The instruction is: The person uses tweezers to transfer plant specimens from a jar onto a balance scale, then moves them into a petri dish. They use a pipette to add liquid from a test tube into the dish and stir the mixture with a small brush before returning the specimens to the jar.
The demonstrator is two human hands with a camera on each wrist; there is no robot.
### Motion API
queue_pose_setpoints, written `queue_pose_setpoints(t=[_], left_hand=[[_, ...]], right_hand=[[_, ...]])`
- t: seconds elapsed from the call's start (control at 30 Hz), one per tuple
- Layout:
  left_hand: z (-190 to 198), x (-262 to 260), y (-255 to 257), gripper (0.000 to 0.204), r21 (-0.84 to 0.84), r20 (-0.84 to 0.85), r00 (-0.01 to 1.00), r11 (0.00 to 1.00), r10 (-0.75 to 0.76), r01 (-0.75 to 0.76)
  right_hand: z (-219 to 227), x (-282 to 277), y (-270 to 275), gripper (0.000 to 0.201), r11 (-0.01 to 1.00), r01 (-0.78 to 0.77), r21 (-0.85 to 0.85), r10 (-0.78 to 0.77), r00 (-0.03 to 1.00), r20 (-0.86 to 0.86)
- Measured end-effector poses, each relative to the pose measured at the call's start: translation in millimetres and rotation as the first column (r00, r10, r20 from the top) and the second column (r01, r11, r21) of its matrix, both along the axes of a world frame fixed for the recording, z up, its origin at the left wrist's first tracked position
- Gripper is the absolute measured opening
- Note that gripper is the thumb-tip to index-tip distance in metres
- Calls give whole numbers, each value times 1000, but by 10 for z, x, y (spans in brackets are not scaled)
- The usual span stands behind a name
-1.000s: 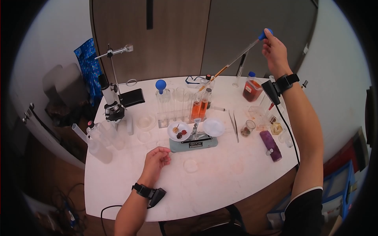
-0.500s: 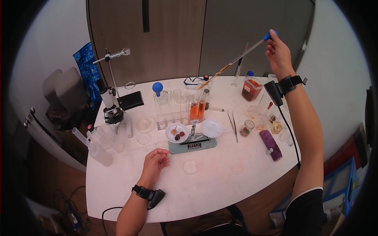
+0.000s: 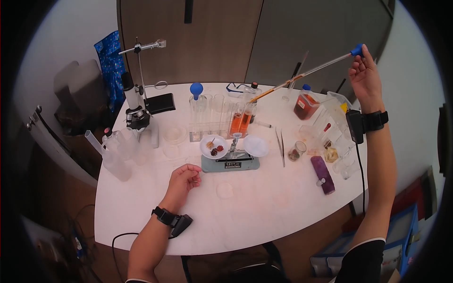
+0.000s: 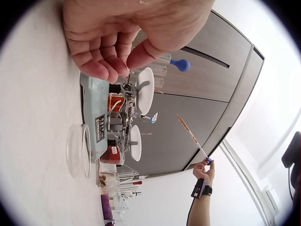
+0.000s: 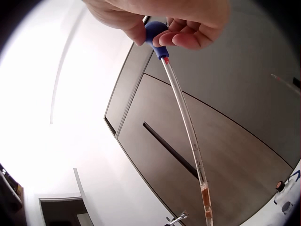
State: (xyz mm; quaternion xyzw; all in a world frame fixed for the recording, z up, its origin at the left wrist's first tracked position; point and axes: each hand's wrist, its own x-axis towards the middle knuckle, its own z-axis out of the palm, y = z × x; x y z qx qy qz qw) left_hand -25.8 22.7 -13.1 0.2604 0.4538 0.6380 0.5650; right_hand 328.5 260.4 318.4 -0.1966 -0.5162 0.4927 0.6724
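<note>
My right hand (image 3: 366, 85) is raised at the far right and pinches the blue rubber bulb (image 5: 157, 35) of a long glass pipette (image 3: 325, 66). Orange-brown liquid fills part of the pipette's lower half. It slants down to the left, its tip overlapping the top of the test tubes (image 3: 244, 121) with orange liquid in the head view. My left hand (image 3: 185, 180) rests on the table beside the balance scale (image 3: 231, 163), fingers loosely curled, with nothing visible in them. Small dried pieces (image 3: 215, 149) lie on the balance's left pan.
A microscope (image 3: 136, 113) and a ring stand (image 3: 140, 70) are at the back left, with wash bottles (image 3: 115, 162) before them. Right of the balance lie tweezers (image 3: 281, 146), a small jar (image 3: 297, 151) and a purple block (image 3: 322, 174). A red-filled container (image 3: 306, 106) stands behind.
My right hand has moved to the right with the pipette, which now slants at a flatter angle. The head view has shifted a little. My left hand keeps its place beside the balance.
</note>
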Motion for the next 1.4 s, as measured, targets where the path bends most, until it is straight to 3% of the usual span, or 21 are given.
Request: queue_pose_setpoints(t=[0.23,0.57,0.87,1.4], left_hand=[[-21,-17,13,14,-5,-13,1000,1000,-8,8],[25,-6,11,13,-22,-27,1000,1000,12,-13],[27,-12,0,14,-28,-27,1000,1000,1,-1],[21,-19,-2,14,-26,-25,1000,1000,-2,2]], right_hand=[[-224,380,-238,23,985,-169,-18,170,984,58],[-884,495,-627,33,963,-221,-156,231,972,49],[-1327,376,-830,33,942,-223,-251,223,974,-27],[-1658,328,-949,36,956,-219,-195,216,976,-34]])
